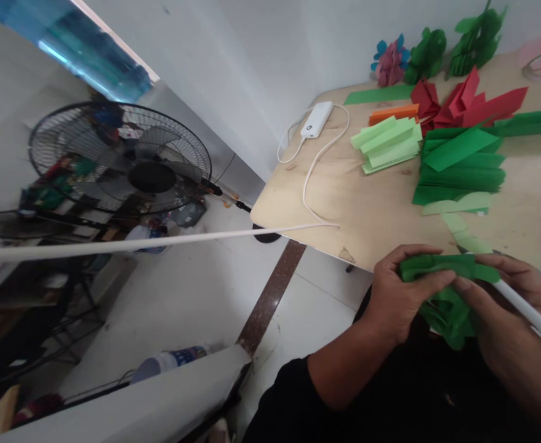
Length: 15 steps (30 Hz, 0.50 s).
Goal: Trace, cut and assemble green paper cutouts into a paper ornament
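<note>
In the head view, my left hand [397, 295] pinches a green folded paper piece [450, 266] between thumb and fingers at the table's near edge. My right hand [496, 314] grips the other side of the same paper, its thumb close to my left thumb. More green paper with scalloped edges [455, 317] hangs beneath both hands. A slim white rod [528, 314] lies along my right hand; whether it is a pen or another tool I cannot tell. A pale green paper strip [466, 234] lies just beyond my fingers.
On the wooden table [372, 209] lie dark green strips [464, 166], light green folded paper [390, 144], red folded paper [464, 101] and a white power bank [316, 120] with its cable. Finished-looking paper shapes [427, 55] stand by the wall. A fan [122, 160] stands left.
</note>
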{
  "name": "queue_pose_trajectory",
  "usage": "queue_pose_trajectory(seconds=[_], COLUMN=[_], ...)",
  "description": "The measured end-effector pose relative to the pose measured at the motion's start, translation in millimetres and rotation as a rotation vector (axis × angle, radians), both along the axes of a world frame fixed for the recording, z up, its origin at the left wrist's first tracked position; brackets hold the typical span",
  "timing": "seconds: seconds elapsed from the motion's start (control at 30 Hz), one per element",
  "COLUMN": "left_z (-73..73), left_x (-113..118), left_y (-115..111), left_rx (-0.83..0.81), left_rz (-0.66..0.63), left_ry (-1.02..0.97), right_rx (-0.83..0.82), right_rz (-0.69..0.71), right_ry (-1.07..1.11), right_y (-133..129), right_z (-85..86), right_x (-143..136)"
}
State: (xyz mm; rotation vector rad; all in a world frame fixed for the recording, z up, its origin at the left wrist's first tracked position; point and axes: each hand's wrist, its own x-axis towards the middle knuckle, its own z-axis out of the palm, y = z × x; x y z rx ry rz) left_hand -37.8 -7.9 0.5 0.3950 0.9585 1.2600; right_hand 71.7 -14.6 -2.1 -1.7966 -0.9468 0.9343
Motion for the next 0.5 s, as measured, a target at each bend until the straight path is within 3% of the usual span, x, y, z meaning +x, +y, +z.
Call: queue_pose_trajectory(seconds=[0.5], left_z=[2.7], left_x=[4.4], left_y=[2.1], left_rx=[-0.107], left_rz=[0.055], left_ry=[-0.081], right_rx=[0.009], right_rz=[0.016], right_ry=[-0.189], right_y=[-4.0], right_z=[1.3], right_x=[2.5])
